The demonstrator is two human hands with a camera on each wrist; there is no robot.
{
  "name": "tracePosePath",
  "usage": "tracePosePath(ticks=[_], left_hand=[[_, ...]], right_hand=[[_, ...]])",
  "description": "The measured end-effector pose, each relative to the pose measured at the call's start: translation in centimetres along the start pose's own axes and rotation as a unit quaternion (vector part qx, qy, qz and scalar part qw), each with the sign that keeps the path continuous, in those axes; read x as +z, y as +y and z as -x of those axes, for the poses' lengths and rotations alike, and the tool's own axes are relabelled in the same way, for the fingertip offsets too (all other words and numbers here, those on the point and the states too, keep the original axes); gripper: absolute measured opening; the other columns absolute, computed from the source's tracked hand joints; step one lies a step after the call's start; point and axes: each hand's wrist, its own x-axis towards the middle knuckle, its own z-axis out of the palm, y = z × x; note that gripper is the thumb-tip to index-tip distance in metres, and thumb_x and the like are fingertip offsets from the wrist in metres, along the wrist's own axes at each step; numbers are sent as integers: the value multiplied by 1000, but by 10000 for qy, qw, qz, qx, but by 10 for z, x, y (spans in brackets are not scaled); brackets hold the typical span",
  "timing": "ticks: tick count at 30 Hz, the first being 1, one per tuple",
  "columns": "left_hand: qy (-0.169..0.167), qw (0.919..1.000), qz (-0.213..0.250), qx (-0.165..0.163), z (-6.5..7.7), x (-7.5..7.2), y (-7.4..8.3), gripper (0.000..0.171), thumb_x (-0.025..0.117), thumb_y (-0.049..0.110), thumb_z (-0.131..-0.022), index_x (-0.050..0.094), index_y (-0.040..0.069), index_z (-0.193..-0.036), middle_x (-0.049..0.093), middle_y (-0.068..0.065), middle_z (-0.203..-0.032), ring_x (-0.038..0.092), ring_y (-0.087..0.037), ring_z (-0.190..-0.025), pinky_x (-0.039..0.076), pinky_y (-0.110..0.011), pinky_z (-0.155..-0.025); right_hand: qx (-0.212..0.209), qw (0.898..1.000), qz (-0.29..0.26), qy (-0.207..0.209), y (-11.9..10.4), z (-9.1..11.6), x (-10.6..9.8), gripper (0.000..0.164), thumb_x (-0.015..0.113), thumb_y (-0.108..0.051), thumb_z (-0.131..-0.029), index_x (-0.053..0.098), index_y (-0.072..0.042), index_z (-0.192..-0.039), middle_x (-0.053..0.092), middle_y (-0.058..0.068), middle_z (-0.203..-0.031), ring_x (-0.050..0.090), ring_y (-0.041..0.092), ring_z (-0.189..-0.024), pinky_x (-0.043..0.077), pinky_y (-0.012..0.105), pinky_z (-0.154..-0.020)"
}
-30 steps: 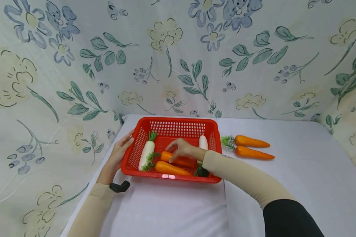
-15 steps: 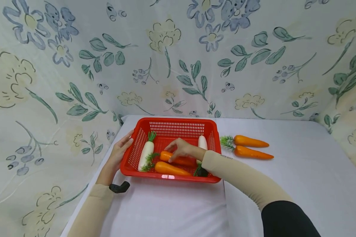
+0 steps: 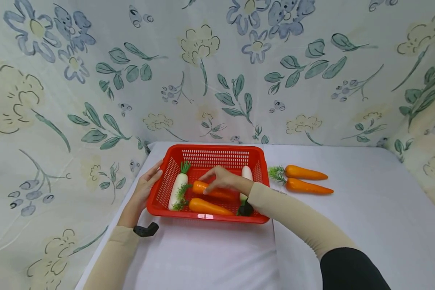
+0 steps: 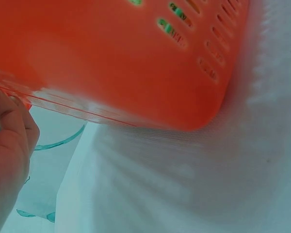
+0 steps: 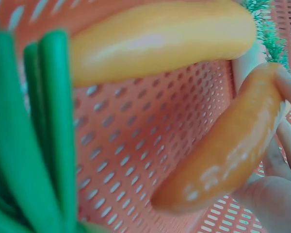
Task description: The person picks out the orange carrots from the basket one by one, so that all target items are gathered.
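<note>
Currently, the right hand point(image 3: 222, 179) pinches a smooth, glossy orange carrot point(image 3: 222, 195) with feathery green leaves point(image 3: 182, 191) inside the red basket point(image 3: 217, 148), whose left rim the left hand point(image 3: 143, 187) grips. White cloth point(image 3: 330, 233) covers the table; floral fabric point(image 3: 221, 60) hangs beyond. The carrot lies left to right, leaves left, tip right and slightly near.

2 carrots point(image 3: 210, 206) in bskt point(image 3: 217, 147) — 2nd pair point(image 3: 309, 187) R, on tbl point(image 3: 351, 233)
</note>
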Motion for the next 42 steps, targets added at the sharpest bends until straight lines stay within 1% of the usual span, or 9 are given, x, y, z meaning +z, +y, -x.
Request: tracePosePath(ticks=[4,6,9,13,19,25,29,35,42], left_hand=[[-6,10000,15,10,0,1,1,56,55,32,-103,37,27,-156,39,-12,-154,62,-17,-112,56,-34,-88],[-31,10000,60,-21,0,2,3,56,56,31,-103,37,26,-156,39,-13,-154,62,-18,-112,56,-35,-88],[-106,9998,111,-117,2,4,8,57,56,28,-103,35,25,-157,37,-14,-156,61,-19,-113,55,-35,-89],[-88,9997,101,-198,7,7,15,58,55,26,-104,34,23,-157,36,-15,-156,61,-19,-114,55,-34,-90],[-50,9997,97,-213,10,9,19,57,55,25,-104,35,23,-157,35,-15,-156,60,-19,-116,54,-35,-91],[-27,9996,138,-239,8,7,16,56,55,26,-104,35,24,-157,37,-14,-156,60,-19,-116,54,-35,-91],[-47,9996,155,-222,4,5,11,56,54,26,-104,35,24,-157,37,-14,-155,60,-18,-114,55,-33,-90],[4,9997,162,-158,0,2,3,56,56,29,-103,37,27,-156,38,-12,-155,61,-17,-113,55,-34,-89],[-120,9998,110,78,-2,0,-1,57,56,29,-103,35,25,-157,36,-14,-156,57,-20,-119,55,-34,-91]], right_hand=[[-78,9999,88,8,-3,2,-5,40,86,-3,-77,75,-4,-116,69,8,-121,58,21,-107,55,30,-87],[-48,9999,120,21,-5,4,-8,41,86,-3,-77,75,-5,-116,69,7,-120,58,21,-109,54,30,-88],[-36,9999,105,13,-8,9,-13,41,86,-2,-76,75,-4,-116,70,7,-119,59,22,-109,55,30,-88],[-60,10000,53,7,-13,15,-22,42,85,-3,-77,74,-4,-118,70,8,-118,60,23,-111,56,31,-88],[-18,9999,25,114,-21,23,-38,43,84,-7,-80,73,-8,-121,69,6,-122,61,26,-112,57,33,-88],[-248,9995,43,167,-27,36,-55,45,82,-8,-82,71,-9,-125,68,7,-122,64,25,-109,59,33,-83],[-336,9992,6,235,-28,47,-68,46,82,-9,-82,70,-10,-127,68,7,-122,66,26,-108,59,35,-83],[-257,9992,46,299,-27,64,-84,48,84,-12,-82,70,-12,-127,67,6,-124,64,28,-113,57,37,-87],[-207,9984,191,488,-20,84,-97,49,84,-14,-82,69,-14,-129,68,5,-124,63,27,-115,55,40,-93]])
